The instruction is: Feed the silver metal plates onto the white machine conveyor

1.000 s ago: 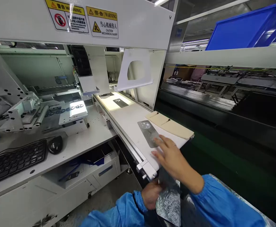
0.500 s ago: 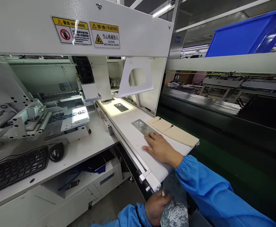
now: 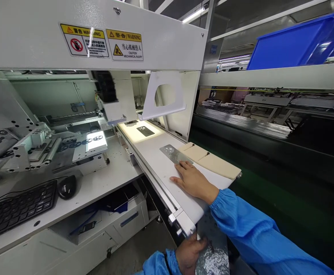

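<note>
On the white conveyor belt lies a thin grey phone back panel with camera holes at its far end. My right hand rests flat on its near end, fingers spread. Lower down, below the belt's near end, my left hand is closed on the edge of another grey panel with a mottled pale patch. Part of that panel is hidden under my right sleeve and by the frame edge. Farther along the belt, a dark panel with camera holes lies on the lit area.
A cream guide plate runs along the belt's right side. To the left are a mouse, a keyboard and a feeder carrying black ring-shaped labels. A white machine cover hangs above. A blue bin stands upper right.
The black machine head over the bench has shifted slightly right and is blurred. My hands and the panels stay nearly in place; the view has shifted slightly.
</note>
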A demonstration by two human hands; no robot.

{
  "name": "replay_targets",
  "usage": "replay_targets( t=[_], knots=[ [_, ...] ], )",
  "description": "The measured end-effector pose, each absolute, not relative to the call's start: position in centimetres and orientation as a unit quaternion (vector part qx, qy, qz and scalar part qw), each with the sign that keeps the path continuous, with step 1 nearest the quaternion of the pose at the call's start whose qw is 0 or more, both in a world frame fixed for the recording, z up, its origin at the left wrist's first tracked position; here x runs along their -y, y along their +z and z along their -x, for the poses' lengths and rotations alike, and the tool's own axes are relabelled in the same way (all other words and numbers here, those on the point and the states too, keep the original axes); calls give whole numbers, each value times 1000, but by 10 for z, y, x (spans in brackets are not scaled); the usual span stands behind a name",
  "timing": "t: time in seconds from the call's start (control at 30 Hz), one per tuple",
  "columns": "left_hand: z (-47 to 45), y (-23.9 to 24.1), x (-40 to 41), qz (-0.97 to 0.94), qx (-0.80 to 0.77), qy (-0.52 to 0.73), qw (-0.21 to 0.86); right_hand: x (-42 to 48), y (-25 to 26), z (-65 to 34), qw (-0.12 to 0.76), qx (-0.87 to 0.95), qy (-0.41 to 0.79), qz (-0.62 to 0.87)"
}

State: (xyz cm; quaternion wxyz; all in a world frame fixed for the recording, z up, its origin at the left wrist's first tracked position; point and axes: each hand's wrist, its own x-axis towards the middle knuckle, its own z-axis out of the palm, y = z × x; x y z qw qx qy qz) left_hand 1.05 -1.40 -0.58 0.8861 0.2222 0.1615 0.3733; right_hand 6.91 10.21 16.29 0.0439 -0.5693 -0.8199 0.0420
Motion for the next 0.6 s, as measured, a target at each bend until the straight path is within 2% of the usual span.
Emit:
replay_targets(
  t=[0.6],
  knots=[
    [-12, -11, 14, -220, -137, 387, 885, -101, 159, -73, 76, 817, 53, 569]
  ],
)
